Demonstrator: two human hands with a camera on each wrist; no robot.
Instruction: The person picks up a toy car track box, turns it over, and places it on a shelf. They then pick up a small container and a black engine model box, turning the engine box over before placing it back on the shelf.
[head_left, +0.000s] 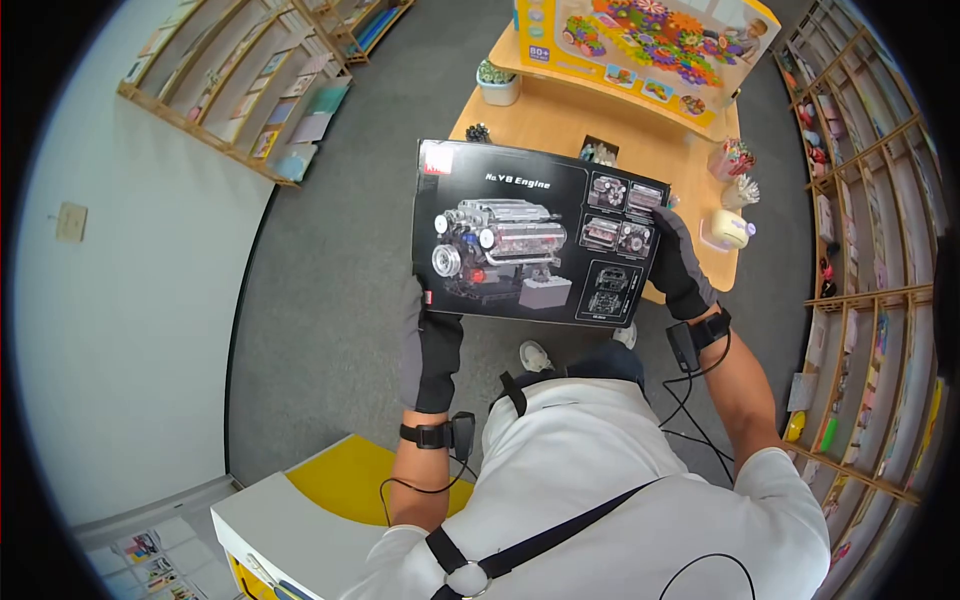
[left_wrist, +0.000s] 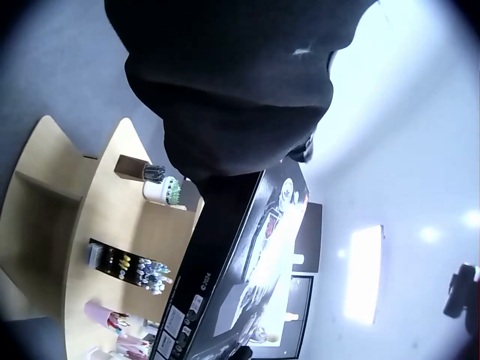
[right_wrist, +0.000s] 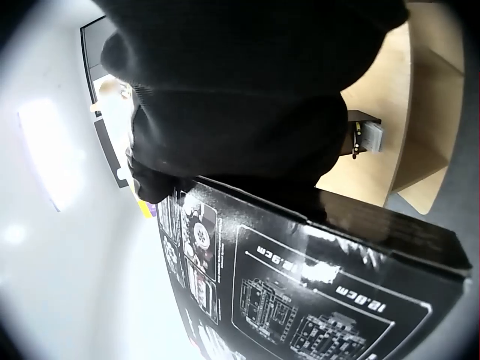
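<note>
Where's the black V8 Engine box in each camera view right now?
Head: black V8 Engine box at centre, overlapping the wooden table's near edge.
Left wrist: box lower centre, side edge toward camera; table at left.
Right wrist: box across the bottom, printed face showing; table upper right.
Shared landmark: the wooden table.

Grey carpet (head_left: 330, 280), wooden shelves (head_left: 240, 90)

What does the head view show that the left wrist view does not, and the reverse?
Only the head view: the person's white shirt, a colourful toy box, wall shelves. Only the left wrist view: the narrow labelled side of the black box. Both: the left hand gripping the black box, the wooden table, a potted plant.
</note>
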